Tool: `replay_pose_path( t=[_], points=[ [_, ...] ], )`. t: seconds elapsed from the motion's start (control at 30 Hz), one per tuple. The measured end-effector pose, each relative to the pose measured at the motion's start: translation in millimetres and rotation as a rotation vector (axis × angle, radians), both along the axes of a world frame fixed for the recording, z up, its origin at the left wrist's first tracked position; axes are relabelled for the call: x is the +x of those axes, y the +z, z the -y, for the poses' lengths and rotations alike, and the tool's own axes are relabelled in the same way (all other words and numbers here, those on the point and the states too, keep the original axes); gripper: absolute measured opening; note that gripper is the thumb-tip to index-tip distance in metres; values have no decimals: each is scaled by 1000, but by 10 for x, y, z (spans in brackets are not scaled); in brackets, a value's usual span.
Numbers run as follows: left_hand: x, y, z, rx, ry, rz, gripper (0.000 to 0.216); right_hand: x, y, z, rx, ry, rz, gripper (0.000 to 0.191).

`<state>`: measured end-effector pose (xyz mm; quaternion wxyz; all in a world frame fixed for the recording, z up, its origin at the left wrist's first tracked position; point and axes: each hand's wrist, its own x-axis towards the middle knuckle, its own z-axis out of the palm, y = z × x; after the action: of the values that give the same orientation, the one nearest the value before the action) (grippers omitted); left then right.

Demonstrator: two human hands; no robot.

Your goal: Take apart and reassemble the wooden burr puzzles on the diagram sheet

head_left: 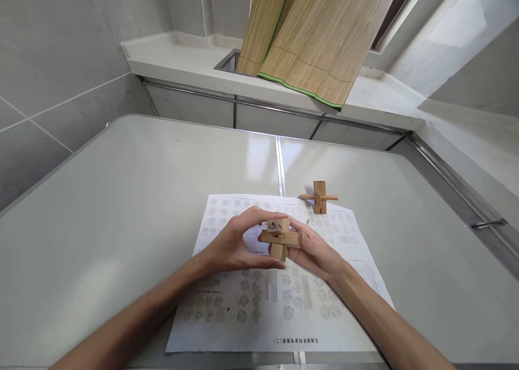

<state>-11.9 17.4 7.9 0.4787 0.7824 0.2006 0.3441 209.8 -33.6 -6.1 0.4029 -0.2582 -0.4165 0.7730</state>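
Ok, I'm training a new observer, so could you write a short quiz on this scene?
1. True or false: the left hand and the right hand both touch the wooden block assembly.

2. Where is the wooden cross?
a) in the sink
b) at the far edge of the paper
c) on the counter

3. Fill in: the lower edge of the bamboo mat is trimmed in ____.

Key: 1 true; 2 b; 3 green.
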Motion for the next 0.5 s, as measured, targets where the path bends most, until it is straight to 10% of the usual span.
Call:
replay_pose_path(
  t=[0.27, 0.5],
  points=[
    [51, 9, 47, -130, 132, 102, 20, -14, -12, -5, -17, -65, -11, 62],
    [79, 38, 42, -123, 125, 54, 21, -35, 2, -6, -28, -107, -5, 62]
  ],
)
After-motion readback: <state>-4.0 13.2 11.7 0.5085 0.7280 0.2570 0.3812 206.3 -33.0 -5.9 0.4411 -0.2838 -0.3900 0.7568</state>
